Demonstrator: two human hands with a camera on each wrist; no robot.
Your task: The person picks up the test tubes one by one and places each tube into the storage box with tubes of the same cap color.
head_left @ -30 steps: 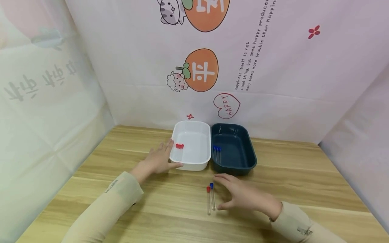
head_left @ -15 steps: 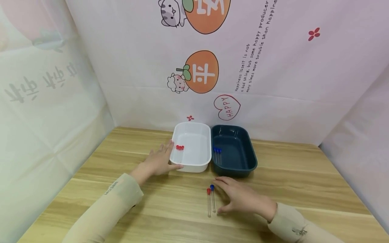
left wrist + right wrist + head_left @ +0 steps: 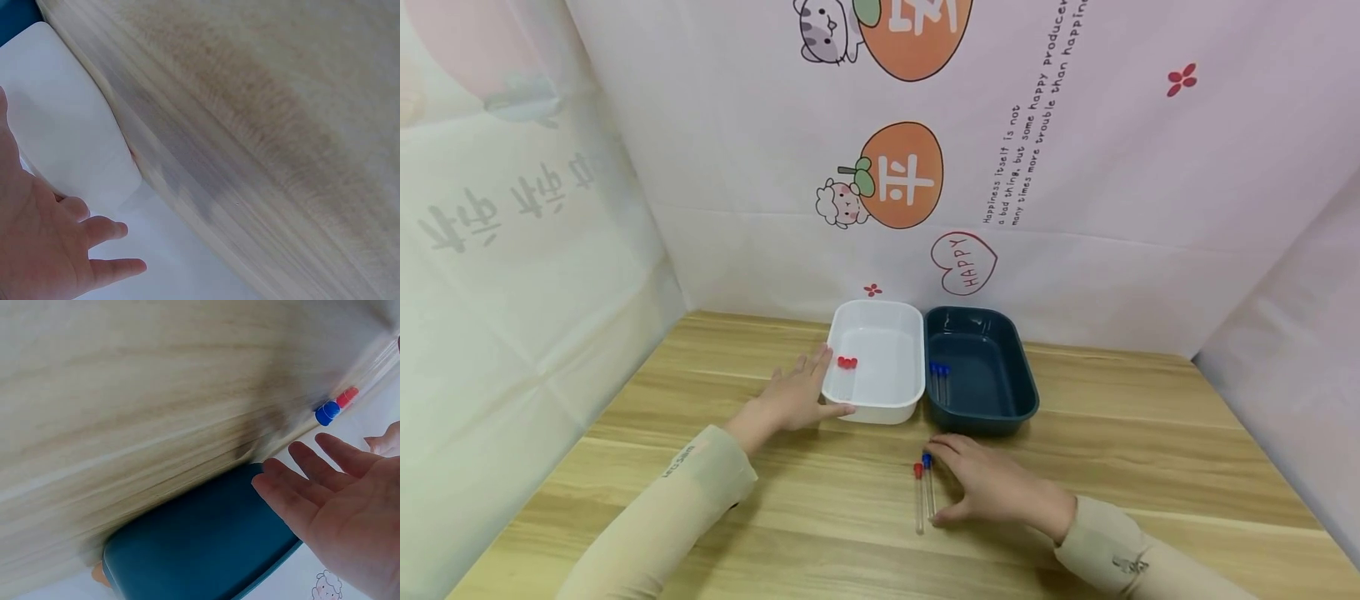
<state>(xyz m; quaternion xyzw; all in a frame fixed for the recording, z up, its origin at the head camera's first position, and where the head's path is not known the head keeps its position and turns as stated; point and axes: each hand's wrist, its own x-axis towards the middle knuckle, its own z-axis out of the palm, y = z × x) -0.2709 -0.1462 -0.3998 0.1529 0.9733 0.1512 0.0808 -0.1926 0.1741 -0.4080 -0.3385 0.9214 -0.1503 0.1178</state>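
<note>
My left hand (image 3: 792,398) touches the left side of a white plastic basin (image 3: 887,414), fingers spread along the rim and thumb at the front. Three red-capped tubes (image 3: 847,363) lie inside that basin. On the table, a blue-capped test tube (image 3: 929,487) lies beside a red-capped test tube (image 3: 919,500). My right hand (image 3: 988,481) is just right of them, fingertips near the blue cap and thumb near the tube's lower end. In the right wrist view its fingers look extended and apart from the blue cap (image 3: 327,413); the thumb is mostly out of frame.
A dark blue basin (image 3: 981,423) stands against the white one's right side, with several blue-capped tubes (image 3: 940,371) in its left part. Behind both basins hangs a printed cloth (image 3: 1075,283). The wooden table (image 3: 820,517) reaches to cloth walls left and right.
My right hand has shifted slightly left, bringing its thumb closer to the blue-capped test tube. The left hand stays at the white basin. The head view has shifted slightly.
</note>
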